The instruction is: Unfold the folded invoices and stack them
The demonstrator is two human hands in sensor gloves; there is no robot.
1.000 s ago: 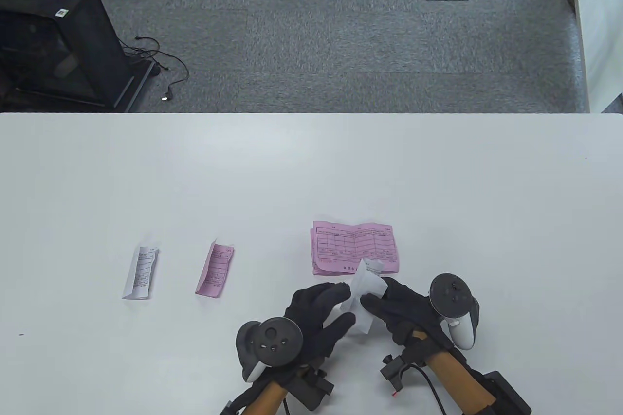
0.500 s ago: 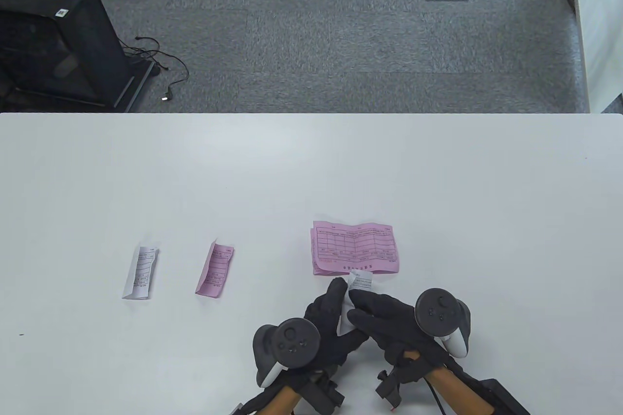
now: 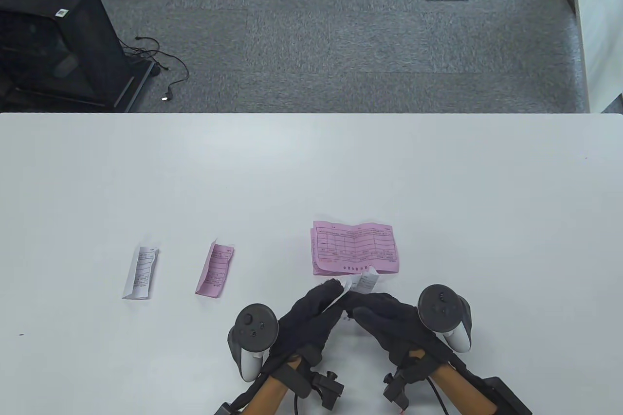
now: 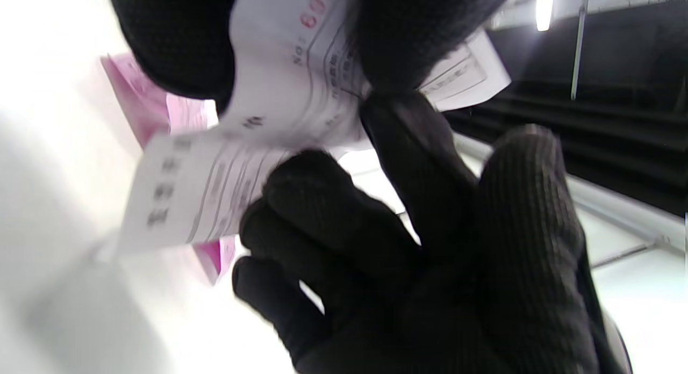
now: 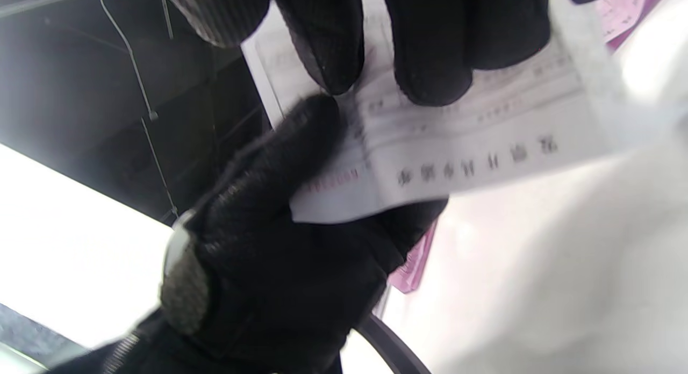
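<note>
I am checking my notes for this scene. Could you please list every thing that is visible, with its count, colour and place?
Folded white paper invoice: 1, white, table's left.
Folded pink paper invoice: 1, pink, right of it.
Unfolded pink invoice stack: 1, pink, table centre.
White invoice being unfolded: 1, white, between both hands.
White table: 1, white.
Black metal cabinet: 1, black, floor, upper left.
Left hand: black glove, grips the held invoice.
Right hand: black glove, grips it too.

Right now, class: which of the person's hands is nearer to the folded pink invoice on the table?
Left. The left hand lies just right of the folded pink invoice; the right hand is farther right, beyond it.
</note>
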